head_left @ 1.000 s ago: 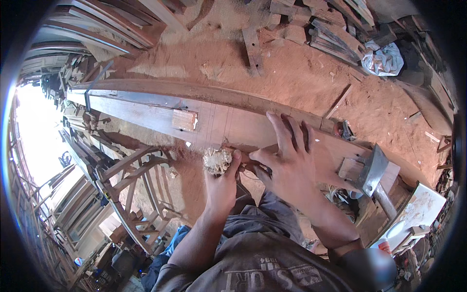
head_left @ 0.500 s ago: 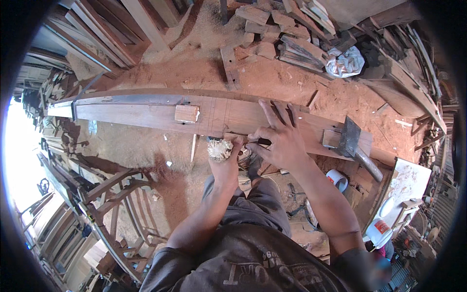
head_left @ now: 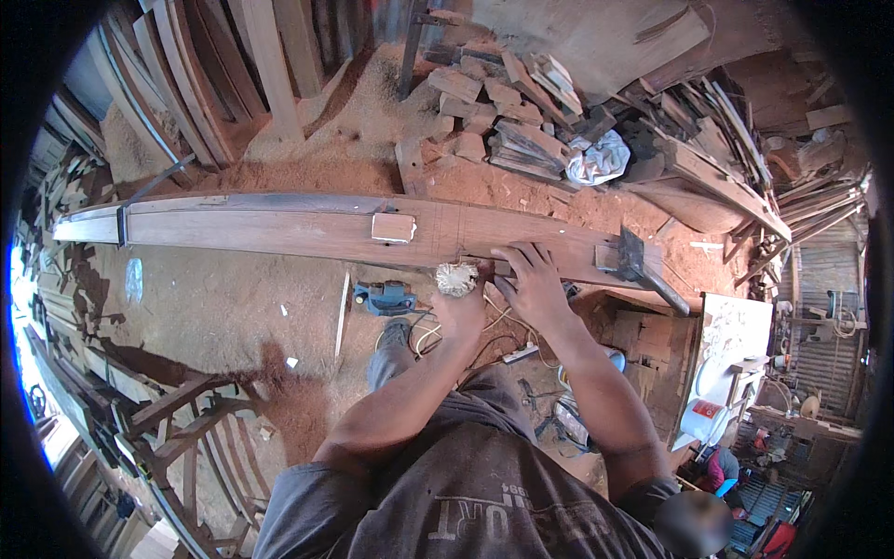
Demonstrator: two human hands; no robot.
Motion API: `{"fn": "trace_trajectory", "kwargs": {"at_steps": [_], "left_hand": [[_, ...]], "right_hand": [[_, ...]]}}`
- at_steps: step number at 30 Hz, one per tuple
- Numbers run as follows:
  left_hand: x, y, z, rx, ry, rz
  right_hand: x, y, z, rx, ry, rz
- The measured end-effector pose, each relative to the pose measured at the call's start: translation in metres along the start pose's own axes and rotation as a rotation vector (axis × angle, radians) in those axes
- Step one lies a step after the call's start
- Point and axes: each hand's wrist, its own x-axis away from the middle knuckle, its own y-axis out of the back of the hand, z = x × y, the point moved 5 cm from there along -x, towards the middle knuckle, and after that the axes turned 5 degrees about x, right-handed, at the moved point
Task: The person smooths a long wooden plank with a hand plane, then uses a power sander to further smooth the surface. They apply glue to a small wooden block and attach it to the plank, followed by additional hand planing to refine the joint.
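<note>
A long wooden plank stretches across in front of me. My left hand is closed around a chisel, of which mostly the pale, frayed handle top shows, beside the plank's near edge. My right hand is next to it, fingers stretched over the plank and thumb apart below. Between that thumb and forefinger is something small and dark; whether they grip it is unclear. A hammer lies at the plank's right end, its handle jutting over the near edge. A small wooden block sits on the plank left of my hands.
Below the plank lie a blue power tool and yellow cords. Wood offcuts and a silvery sack are heaped beyond it. A white board and white bucket stand at right, with another person farther off.
The view has shifted, bringing the blue power tool into sight. My right fingers have moved from spread high across the plank to lower, nearer its edge. My left hand keeps the chisel.
</note>
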Motion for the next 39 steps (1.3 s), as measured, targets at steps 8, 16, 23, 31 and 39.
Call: {"fn": "trace_trajectory", "kwargs": {"at_steps": [8, 16, 23, 31, 39], "left_hand": [[-0.003, 0.044, -0.012, -0.002, -0.064, 0.247], [-0.006, 0.19, -0.054, -0.52, -0.367, 0.28], [-0.084, 0.217, -0.138, -1.0, -0.626, 0.171], [-0.171, 0.203, -0.095, -1.101, -0.641, 0.286], [-0.186, 0.213, -0.089, -1.025, -0.638, 0.3]], "right_hand": [[0.007, 0.0, 0.013, 0.109, 0.057, -0.074], [0.025, 0.008, 0.031, -0.229, -0.181, -0.138], [0.033, 0.031, 0.094, -0.616, -0.233, -0.233], [0.045, 0.041, 0.104, -0.984, -0.403, -0.275], [0.106, 0.039, 0.046, -1.324, -0.794, -0.508]]}}
